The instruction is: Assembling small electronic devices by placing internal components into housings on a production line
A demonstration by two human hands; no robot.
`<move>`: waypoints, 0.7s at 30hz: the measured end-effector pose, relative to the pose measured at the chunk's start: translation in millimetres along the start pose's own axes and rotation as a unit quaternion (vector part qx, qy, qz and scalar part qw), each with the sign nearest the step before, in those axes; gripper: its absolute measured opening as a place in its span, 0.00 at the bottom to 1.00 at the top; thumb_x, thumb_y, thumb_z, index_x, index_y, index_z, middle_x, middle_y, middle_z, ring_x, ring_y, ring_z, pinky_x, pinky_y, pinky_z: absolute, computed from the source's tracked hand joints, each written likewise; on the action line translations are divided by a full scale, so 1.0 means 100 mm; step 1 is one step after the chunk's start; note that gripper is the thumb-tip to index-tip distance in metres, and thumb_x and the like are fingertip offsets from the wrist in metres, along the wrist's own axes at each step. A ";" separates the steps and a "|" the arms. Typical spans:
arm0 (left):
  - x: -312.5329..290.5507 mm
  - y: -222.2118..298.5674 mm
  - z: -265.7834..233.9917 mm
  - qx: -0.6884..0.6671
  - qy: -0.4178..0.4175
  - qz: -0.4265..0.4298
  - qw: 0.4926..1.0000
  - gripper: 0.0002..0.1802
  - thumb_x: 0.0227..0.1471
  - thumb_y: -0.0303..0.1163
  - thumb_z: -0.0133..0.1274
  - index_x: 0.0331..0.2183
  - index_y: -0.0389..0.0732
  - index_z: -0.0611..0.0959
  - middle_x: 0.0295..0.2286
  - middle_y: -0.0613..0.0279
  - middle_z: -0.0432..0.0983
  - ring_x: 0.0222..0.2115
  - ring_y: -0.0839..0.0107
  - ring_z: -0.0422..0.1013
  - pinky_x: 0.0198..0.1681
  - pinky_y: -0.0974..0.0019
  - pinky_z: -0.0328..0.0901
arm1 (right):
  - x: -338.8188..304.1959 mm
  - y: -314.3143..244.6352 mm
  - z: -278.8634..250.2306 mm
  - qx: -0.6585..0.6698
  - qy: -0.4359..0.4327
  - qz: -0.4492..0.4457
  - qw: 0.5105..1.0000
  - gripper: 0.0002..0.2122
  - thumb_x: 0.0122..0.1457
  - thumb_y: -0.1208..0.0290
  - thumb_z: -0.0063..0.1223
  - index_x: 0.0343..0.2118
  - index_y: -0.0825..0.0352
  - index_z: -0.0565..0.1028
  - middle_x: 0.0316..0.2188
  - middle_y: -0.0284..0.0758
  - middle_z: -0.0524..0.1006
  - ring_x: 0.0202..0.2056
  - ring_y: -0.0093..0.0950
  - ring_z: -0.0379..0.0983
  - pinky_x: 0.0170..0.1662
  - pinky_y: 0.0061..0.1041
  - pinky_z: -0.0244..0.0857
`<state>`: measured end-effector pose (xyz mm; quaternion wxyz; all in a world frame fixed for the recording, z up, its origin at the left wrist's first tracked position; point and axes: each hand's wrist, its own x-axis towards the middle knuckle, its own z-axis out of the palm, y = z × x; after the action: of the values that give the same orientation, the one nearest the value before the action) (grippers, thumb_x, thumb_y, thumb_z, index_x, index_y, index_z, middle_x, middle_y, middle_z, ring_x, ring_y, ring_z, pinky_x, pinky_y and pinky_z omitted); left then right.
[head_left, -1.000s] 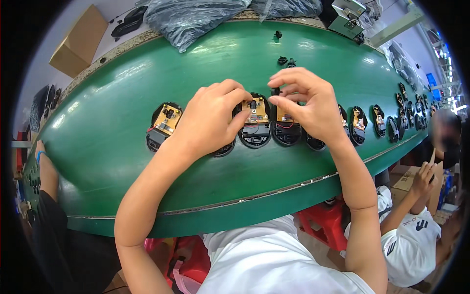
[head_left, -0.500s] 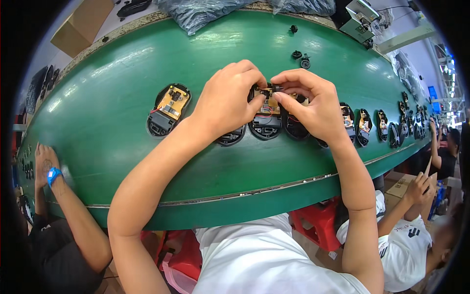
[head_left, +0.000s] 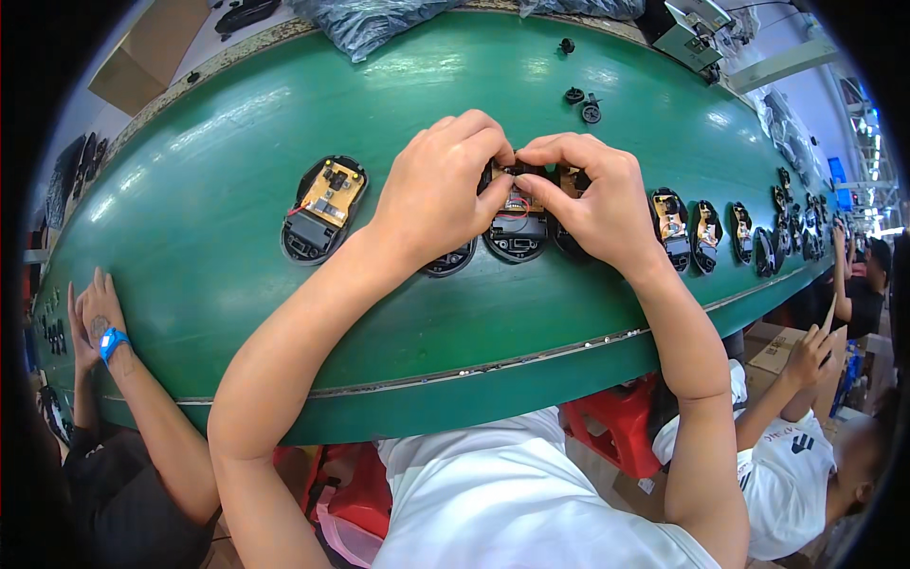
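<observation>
A row of open black mouse bases with yellow circuit boards lies on the green belt. My left hand and my right hand meet fingertip to fingertip over one mouse base, pinching a small black part down onto its board. My left palm covers the base to its left. Another base lies apart at the left, untouched.
More bases run off to the right along the belt. Small black loose parts lie further back. Grey plastic bags and a cardboard box sit beyond the belt. Other people work at the left and lower right.
My right hand brought the small black part down from above the belt to the board, and both hands closed together over it. The bases have drifted slightly left in view.
</observation>
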<state>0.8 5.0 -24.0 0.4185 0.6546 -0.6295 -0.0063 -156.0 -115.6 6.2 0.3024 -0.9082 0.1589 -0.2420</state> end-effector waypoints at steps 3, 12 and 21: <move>0.02 0.02 -0.01 0.001 -0.010 -0.009 1.000 0.10 0.43 0.24 0.63 0.31 0.35 0.81 0.35 0.57 0.77 0.36 0.56 0.75 0.39 0.59 0.70 | 0.03 0.05 -0.02 0.011 -0.010 -0.034 0.999 0.10 0.49 0.73 0.66 0.34 0.68 0.82 0.31 0.39 0.81 0.33 0.38 0.78 0.38 0.33 0.71; 0.06 0.03 -0.02 -0.081 -0.044 -0.067 0.993 0.07 0.43 0.24 0.64 0.27 0.33 0.83 0.33 0.56 0.78 0.32 0.57 0.76 0.37 0.59 0.70 | 0.17 0.12 -0.13 0.025 -0.087 0.001 0.996 0.07 0.49 0.71 0.66 0.30 0.68 0.82 0.31 0.39 0.80 0.32 0.38 0.77 0.38 0.34 0.70; 0.07 0.06 0.00 -0.110 -0.046 -0.125 0.985 0.07 0.41 0.24 0.65 0.28 0.34 0.86 0.33 0.54 0.80 0.32 0.56 0.77 0.38 0.59 0.70 | 0.21 0.12 -0.21 0.039 -0.154 0.067 0.985 0.11 0.54 0.69 0.66 0.37 0.70 0.83 0.26 0.34 0.79 0.26 0.25 0.73 0.31 0.25 0.66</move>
<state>-2.8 0.1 -17.0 0.4547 0.6769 -0.5570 -0.1576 -151.4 -143.9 20.8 0.3740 -0.9094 0.1612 -0.0844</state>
